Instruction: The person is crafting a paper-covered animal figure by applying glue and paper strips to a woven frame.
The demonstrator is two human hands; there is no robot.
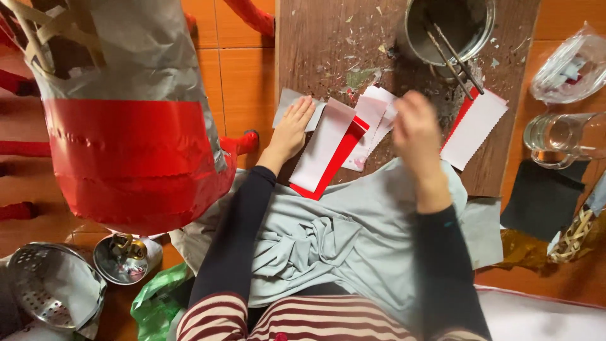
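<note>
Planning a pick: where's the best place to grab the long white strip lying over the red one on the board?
Take the white strip at its near end, probably coming from the person's side. That end overhangs the board edge, so fingers can get under it; the far end lies flat beside the left hand.

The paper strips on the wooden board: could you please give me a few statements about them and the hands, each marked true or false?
1. The left hand lies flat on a grey paper piece. True.
2. The right hand grips the metal pot. False: it is raised over the paper strips, apart from the pot.
3. Two sticks rest in the pot. True.
4. The wooden board lies on a blue carpet. False: the floor is orange tile.
</note>
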